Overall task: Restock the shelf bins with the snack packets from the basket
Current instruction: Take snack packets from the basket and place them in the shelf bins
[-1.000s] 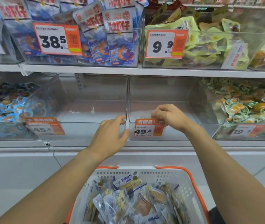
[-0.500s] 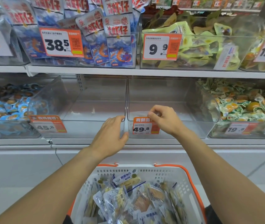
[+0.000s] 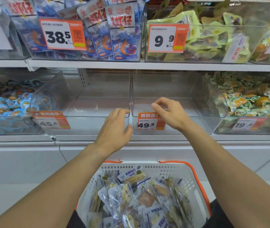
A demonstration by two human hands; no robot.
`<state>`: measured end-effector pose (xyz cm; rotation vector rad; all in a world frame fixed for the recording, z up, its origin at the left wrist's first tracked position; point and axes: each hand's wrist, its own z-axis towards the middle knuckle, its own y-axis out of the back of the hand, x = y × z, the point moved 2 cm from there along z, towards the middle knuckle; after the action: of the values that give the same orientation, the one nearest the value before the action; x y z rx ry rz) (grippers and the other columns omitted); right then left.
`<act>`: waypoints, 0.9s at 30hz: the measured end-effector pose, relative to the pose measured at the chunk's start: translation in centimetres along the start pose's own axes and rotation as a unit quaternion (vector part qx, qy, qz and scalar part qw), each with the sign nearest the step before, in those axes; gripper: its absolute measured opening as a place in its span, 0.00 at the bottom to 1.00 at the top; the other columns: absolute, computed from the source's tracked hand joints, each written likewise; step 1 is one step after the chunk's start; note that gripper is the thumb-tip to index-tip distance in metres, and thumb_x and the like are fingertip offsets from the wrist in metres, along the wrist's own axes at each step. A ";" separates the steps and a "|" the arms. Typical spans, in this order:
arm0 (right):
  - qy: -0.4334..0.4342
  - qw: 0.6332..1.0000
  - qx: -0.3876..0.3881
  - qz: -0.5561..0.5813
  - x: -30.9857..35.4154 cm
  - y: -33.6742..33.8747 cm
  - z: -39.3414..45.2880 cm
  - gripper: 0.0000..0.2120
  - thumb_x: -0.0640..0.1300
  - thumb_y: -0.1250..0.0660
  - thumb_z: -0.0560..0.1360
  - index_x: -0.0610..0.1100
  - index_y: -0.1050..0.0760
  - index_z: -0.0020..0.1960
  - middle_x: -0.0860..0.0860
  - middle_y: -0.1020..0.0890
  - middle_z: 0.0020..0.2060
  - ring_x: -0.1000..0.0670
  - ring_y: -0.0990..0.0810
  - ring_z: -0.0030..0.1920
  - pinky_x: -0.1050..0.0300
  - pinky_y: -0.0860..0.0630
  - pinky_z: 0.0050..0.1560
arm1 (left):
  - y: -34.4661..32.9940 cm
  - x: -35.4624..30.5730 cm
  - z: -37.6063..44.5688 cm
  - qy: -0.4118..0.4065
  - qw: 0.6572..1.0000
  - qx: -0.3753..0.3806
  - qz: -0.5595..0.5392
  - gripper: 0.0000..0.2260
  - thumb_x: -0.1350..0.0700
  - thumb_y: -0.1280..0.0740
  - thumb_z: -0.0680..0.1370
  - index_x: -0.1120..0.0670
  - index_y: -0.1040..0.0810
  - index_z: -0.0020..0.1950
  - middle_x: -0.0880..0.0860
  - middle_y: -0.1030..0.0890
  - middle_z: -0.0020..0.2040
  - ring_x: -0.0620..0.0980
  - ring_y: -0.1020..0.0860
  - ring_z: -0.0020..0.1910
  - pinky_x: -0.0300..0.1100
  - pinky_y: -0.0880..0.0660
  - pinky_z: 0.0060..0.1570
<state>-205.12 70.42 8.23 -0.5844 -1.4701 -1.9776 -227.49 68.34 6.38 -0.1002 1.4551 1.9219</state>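
Observation:
A white basket (image 3: pixel 188 176) with an orange rim sits low in front of me, full of clear snack packets (image 3: pixel 127 193) with blue print. On the middle shelf stand two empty clear bins. My left hand (image 3: pixel 116 127) grips the front right corner of the left empty bin (image 3: pixel 88 124), fingers over its rim and thumb on the front wall. My right hand (image 3: pixel 170 114) hovers over the front rim of the right empty bin (image 3: pixel 196 125), just above its 49.8 price tag (image 3: pixel 147 124). Its fingers are loosely curled and hold nothing.
Filled bins flank the empty ones: blue-wrapped snacks (image 3: pixel 7 104) on the left, yellow-green packets (image 3: pixel 249 99) on the right. The upper shelf (image 3: pixel 147 65) carries bins of shrimp packets (image 3: pixel 108 33) and green packets (image 3: pixel 210 41). White panelling lies below the shelf.
My right hand has let go of the 49.8 tag's top edge and risen slightly above it. My left hand stays on the left bin's corner.

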 end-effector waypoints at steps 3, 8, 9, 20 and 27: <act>0.061 0.992 -0.110 -0.032 0.0 0.3 -1.0 0.12 0.52 0.37 0.80 0.45 0.22 0.55 0.53 0.21 0.53 0.54 0.24 0.54 0.54 0.26 0.58 | 0.1 -0.3 -0.1 -0.066 0.991 -0.118 -0.016 0.10 0.64 0.39 0.77 0.58 0.23 0.57 0.52 0.24 0.55 0.50 0.27 0.55 0.40 0.31 0.54; 0.280 0.913 -0.293 -0.054 1.8 -1.9 -6.4 0.05 0.40 0.35 0.74 0.37 0.27 0.43 0.43 0.28 0.48 0.42 0.27 0.50 0.44 0.28 0.48 | -4.3 1.2 -2.2 -0.033 0.989 -0.142 -0.033 0.10 0.68 0.41 0.72 0.56 0.23 0.44 0.52 0.23 0.44 0.52 0.26 0.43 0.45 0.30 0.40; 0.312 0.920 -0.230 -0.054 1.7 -3.8 -7.7 0.06 0.40 0.35 0.74 0.37 0.27 0.43 0.43 0.28 0.46 0.42 0.27 0.47 0.46 0.29 0.46 | -6.4 1.7 -3.1 0.011 0.997 -0.078 -0.027 0.09 0.67 0.40 0.73 0.55 0.24 0.45 0.51 0.23 0.44 0.53 0.24 0.43 0.46 0.28 0.40; -0.219 0.811 0.450 -0.303 -12.9 -14.4 -22.2 0.31 0.53 0.27 0.72 0.44 0.33 0.70 0.45 0.22 0.59 0.43 0.20 0.57 0.48 0.21 0.57 | -21.5 0.8 -17.4 0.210 0.863 0.436 -0.147 0.10 0.53 0.37 0.83 0.57 0.25 0.45 0.44 0.32 0.75 0.48 0.25 0.67 0.37 0.29 0.55; -0.228 0.820 0.441 -0.284 -11.4 -13.1 -20.3 0.24 0.40 0.30 0.76 0.39 0.31 0.70 0.42 0.23 0.62 0.43 0.22 0.60 0.52 0.22 0.58 | -21.9 -0.9 -17.0 0.177 0.892 0.395 -0.131 0.21 0.52 0.34 0.81 0.54 0.31 0.73 0.48 0.33 0.74 0.51 0.28 0.68 0.42 0.31 0.63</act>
<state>-205.87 56.01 -14.27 -0.1900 -2.8621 -1.2570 -220.06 55.57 -17.15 -0.2606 2.2348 1.0127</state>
